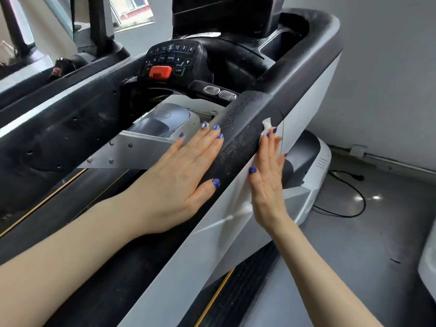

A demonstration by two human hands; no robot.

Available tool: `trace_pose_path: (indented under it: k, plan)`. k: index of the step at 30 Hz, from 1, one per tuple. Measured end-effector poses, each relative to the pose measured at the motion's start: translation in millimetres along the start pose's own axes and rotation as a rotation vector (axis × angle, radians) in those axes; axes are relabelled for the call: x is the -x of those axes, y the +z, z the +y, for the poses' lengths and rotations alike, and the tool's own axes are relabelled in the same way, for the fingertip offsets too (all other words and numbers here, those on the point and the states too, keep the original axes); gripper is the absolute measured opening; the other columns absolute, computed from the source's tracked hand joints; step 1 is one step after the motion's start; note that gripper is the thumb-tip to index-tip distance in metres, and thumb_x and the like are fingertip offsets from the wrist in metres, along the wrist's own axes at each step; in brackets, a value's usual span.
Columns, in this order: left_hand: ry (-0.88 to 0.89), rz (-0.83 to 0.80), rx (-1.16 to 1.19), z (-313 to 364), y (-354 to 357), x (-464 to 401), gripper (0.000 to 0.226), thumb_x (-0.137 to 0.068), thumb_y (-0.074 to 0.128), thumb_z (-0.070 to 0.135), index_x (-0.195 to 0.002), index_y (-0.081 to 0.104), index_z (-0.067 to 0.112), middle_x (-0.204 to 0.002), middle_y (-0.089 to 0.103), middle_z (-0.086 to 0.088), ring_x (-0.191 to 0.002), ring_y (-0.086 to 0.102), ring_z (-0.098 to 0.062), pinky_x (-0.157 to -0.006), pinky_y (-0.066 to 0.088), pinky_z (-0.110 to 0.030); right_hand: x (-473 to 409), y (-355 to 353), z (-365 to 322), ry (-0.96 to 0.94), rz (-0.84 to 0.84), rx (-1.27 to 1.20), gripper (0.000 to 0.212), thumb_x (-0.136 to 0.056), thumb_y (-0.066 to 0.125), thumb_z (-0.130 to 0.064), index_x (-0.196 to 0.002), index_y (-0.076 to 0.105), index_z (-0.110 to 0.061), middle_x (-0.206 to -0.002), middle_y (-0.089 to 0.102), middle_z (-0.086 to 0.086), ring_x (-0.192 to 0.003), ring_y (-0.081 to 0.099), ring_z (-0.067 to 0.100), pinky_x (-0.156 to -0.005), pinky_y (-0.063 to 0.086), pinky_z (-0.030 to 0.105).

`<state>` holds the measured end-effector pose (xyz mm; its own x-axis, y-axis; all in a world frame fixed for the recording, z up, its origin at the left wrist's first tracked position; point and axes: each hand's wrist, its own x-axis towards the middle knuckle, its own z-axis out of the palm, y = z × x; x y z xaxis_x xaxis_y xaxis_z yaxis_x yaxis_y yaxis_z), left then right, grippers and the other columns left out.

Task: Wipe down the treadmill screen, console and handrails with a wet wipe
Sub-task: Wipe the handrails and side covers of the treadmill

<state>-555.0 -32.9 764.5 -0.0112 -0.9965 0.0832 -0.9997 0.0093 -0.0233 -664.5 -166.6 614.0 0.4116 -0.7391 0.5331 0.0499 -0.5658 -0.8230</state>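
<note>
Handrail (238,138) mid-wipe: right hand (266,182) flat, pressing wet wipe (267,125) to outer side; left hand (186,171) flat, bracing inner side. Risk: unpinched wipe slips out, drops to floor.

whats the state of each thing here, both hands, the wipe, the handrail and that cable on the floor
left hand: open, flat on the inner side of the handrail
right hand: open, straight fingers pressing the wipe to the handrail's outer side
white wet wipe: crumpled, mostly hidden under the fingertips
black textured treadmill handrail: between both hands
black power cable: looped loose on the grey floor
</note>
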Motion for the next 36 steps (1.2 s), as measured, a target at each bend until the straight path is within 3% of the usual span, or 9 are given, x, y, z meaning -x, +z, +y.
trace_pose_path:
  k: [4, 7, 13, 17, 20, 26, 31, 34, 36]
  plan:
    - [-0.009, -0.025, 0.032, 0.4, 0.6, -27.6, 0.074, -0.093, 0.019, 0.049, -0.159, 0.006, 0.019, -0.166, -0.004, 0.011, -0.15, -0.014, 0.002, -0.122, -0.01, -0.026, 23.6, 31.0, -35.6, 0.046, 0.062, -0.222, 0.08, -0.1, 0.018, -0.066, -0.158, -0.004, -0.015, -0.167, -0.017, -0.002, -0.154, -0.015, 0.02, -0.122, -0.016, 0.041]
    - [-0.01, -0.016, 0.037, -0.7, 3.2, -32.7, 0.073, -0.093, 0.021, 0.047, -0.16, 0.009, 0.018, -0.167, -0.001, 0.009, -0.151, -0.011, 0.001, -0.124, -0.007, -0.03, 37.5, 38.6, -16.1, 0.034, 0.061, -0.208, 0.072, -0.102, 0.015, -0.064, -0.159, -0.008, -0.027, -0.166, -0.019, -0.011, -0.154, -0.015, 0.02, -0.121, -0.018, 0.038]
    - [-0.002, 0.012, 0.012, -0.4, 5.4, -33.1, 0.072, -0.095, 0.024, 0.046, -0.16, 0.013, 0.015, -0.168, 0.004, 0.005, -0.153, -0.006, -0.004, -0.126, -0.001, -0.036, 47.3, 48.5, 3.4, 0.387, 0.143, -0.357, 0.073, -0.096, 0.023, -0.055, -0.155, -0.009, -0.026, -0.163, -0.017, -0.015, -0.15, -0.017, 0.001, -0.122, -0.014, 0.048]
    - [0.008, 0.023, 0.019, -1.5, 6.1, -33.5, 0.072, -0.096, 0.027, 0.045, -0.159, 0.015, 0.013, -0.168, 0.007, 0.003, -0.153, -0.002, -0.006, -0.126, 0.001, -0.037, 18.4, 41.5, -39.9, 0.202, 0.191, -0.406, 0.082, -0.097, 0.019, -0.07, -0.159, -0.002, -0.019, -0.164, -0.015, -0.015, -0.152, -0.018, 0.007, -0.121, -0.018, 0.037]
    - [0.014, 0.017, 0.009, -1.8, 6.1, -33.3, 0.072, -0.096, 0.027, 0.045, -0.159, 0.015, 0.014, -0.168, 0.006, 0.003, -0.153, -0.003, -0.006, -0.125, 0.001, -0.036, 17.0, 42.7, -38.5, 0.136, 0.2, -0.397, 0.077, -0.098, 0.017, -0.068, -0.158, 0.002, -0.023, -0.165, -0.011, -0.015, -0.153, -0.015, 0.009, -0.121, -0.019, 0.038]
    - [0.014, 0.02, 0.003, 0.5, 4.9, -32.6, 0.072, -0.096, 0.026, 0.045, -0.159, 0.015, 0.012, -0.168, 0.007, 0.002, -0.154, -0.002, -0.007, -0.125, 0.0, -0.035, 61.9, 56.2, 11.2, 0.522, 0.122, -0.519, 0.069, -0.092, 0.022, -0.064, -0.15, -0.006, -0.04, -0.157, -0.013, -0.033, -0.147, -0.015, -0.01, -0.125, -0.011, 0.044]
    - [0.016, 0.029, -0.012, -0.3, 6.4, -32.0, 0.072, -0.097, 0.028, 0.044, -0.159, 0.015, 0.011, -0.168, 0.008, 0.0, -0.154, -0.002, -0.009, -0.126, 0.005, -0.044, 72.1, 59.0, 2.4, 0.439, 0.1, -0.525, 0.083, -0.089, 0.023, -0.08, -0.154, -0.008, -0.037, -0.16, -0.016, -0.03, -0.148, -0.016, -0.007, -0.122, -0.015, 0.035]
    - [0.01, 0.023, -0.009, 0.3, 5.4, -32.7, 0.071, -0.097, 0.029, 0.043, -0.159, 0.015, 0.012, -0.168, 0.007, 0.001, -0.154, -0.003, -0.008, -0.126, 0.005, -0.044, 39.4, 45.3, 29.7, 0.577, 0.169, -0.593, 0.079, -0.085, 0.028, -0.076, -0.15, -0.003, -0.044, -0.157, -0.012, -0.034, -0.147, -0.012, -0.01, -0.125, -0.01, 0.039]
    - [0.002, 0.016, -0.01, 1.1, 4.6, -31.9, 0.071, -0.097, 0.03, 0.042, -0.16, 0.013, 0.013, -0.168, 0.005, 0.002, -0.153, -0.004, -0.007, -0.126, 0.004, -0.043, 7.1, 31.5, 55.0, 0.706, 0.211, -0.619, 0.098, -0.077, 0.032, -0.088, -0.155, -0.003, -0.04, -0.161, -0.011, -0.027, -0.149, -0.009, -0.005, -0.126, -0.004, 0.04]
